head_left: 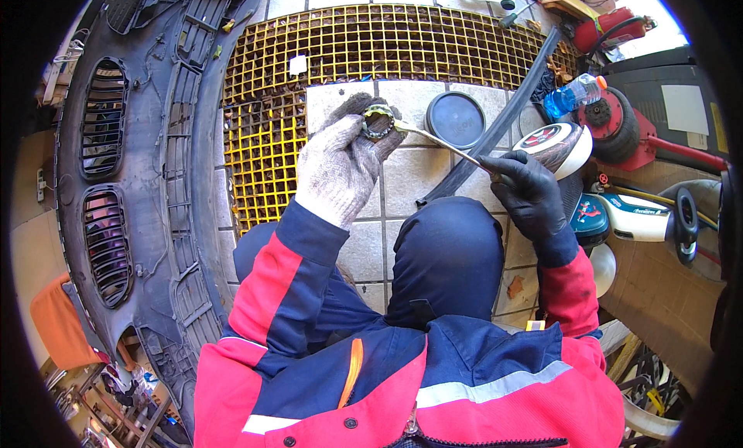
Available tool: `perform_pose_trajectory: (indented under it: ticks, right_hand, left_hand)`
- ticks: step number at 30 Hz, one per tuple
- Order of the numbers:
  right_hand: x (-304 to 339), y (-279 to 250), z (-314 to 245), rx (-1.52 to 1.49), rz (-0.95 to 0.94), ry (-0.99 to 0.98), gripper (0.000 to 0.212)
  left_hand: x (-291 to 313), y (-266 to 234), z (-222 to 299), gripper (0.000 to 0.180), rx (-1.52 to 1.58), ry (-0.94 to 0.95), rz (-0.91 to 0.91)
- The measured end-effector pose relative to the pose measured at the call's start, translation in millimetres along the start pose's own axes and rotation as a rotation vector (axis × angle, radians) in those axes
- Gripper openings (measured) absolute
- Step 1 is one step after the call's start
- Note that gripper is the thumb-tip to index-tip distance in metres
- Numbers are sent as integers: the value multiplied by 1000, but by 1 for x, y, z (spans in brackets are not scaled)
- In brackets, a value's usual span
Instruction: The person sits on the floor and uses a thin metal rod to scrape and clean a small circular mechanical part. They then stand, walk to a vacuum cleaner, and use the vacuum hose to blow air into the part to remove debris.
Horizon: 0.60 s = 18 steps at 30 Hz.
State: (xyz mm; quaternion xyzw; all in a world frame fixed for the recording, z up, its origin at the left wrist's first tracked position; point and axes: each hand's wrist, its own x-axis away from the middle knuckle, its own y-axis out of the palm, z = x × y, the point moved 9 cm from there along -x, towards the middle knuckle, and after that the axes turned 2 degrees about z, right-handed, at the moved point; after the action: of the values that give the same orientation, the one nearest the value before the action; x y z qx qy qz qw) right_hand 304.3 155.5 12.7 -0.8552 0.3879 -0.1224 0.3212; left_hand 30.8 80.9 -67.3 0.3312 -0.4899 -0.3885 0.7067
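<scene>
My left hand (337,165), in a soiled pale knit glove, grips a ring-shaped bearing (378,109) with yellowish grease on its rim. My right hand (530,196) wears a black glove and is closed around a thin, long metal tool (445,144). The tool's tip carries pale grease and meets the right side of the bearing; its exact shape is hidden by the grease. A round dark tub or lid (456,120) lies on the tiles just beyond the tool.
A large car bumper (147,192) runs along the left. Yellow floor grating (333,49) stretches ahead, and a dark strip (503,111) crosses the tiles diagonally. To the right are a water bottle (569,98), a red-hubbed wheel (611,123) and a red extinguisher (607,30).
</scene>
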Motion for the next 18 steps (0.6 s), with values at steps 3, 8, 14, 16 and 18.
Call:
perform_pose_trajectory:
  ticks: [3,8,14,16,18]
  right_hand:
    - [2,-3,8,-117,-8,38,42]
    - [3,4,23,-374,-46,158,42]
    - [4,22,23,-582,-133,313,38]
    - [1,25,18,-571,-106,295,34]
    - [-5,19,4,-340,-33,133,34]
  left_hand:
    - [0,-1,1,30,-19,0,25]
    - [0,4,-2,31,13,-41,7]
    - [3,12,-6,54,61,-94,-46]
    - [4,11,-5,56,52,-89,-38]
    - [3,12,-5,57,85,-102,-71]
